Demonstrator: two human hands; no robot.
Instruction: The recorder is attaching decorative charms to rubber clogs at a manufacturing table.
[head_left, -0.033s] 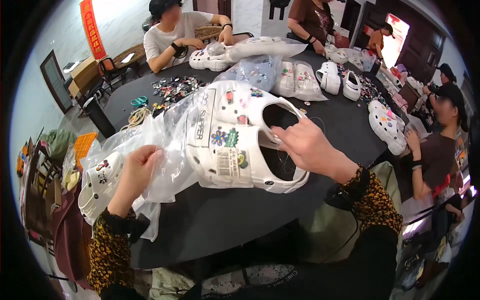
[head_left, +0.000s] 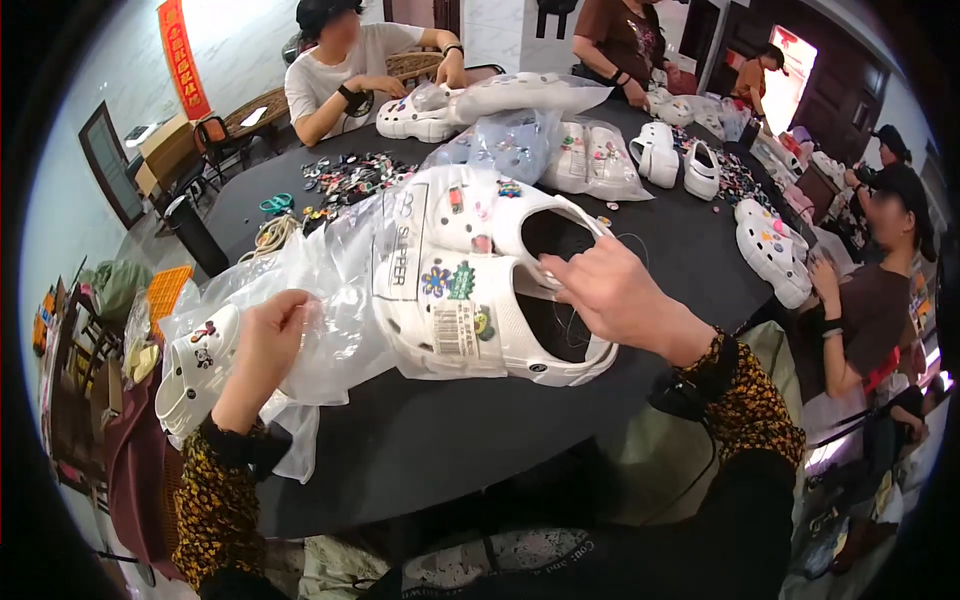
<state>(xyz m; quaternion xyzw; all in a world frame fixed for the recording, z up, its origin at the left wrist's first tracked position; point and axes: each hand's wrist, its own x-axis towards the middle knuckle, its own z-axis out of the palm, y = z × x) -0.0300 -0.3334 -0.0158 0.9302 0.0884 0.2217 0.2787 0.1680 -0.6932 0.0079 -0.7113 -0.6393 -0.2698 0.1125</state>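
A pair of white clogs with colourful charms lies in front of me, toes pointing left. Their front halves are inside a clear plastic bag with dark print, while the heel openings stick out on the right. My left hand is closed, pinching the bag's edge between thumb and fingers. Closed on the inner rims of the clogs, where the two meet, is my right hand; its fingertips are partly hidden. Beyond my left wrist, another white clog with cartoon charms lies beside more clear plastic.
On the dark table are a charm pile, teal-handled scissors and bagged clogs. More white clogs lie at the right. A black cylinder stands at the left edge. Co-workers sit and stand around the table.
My left hand and the bag have shifted very slightly to the left. Both hands keep their grip.
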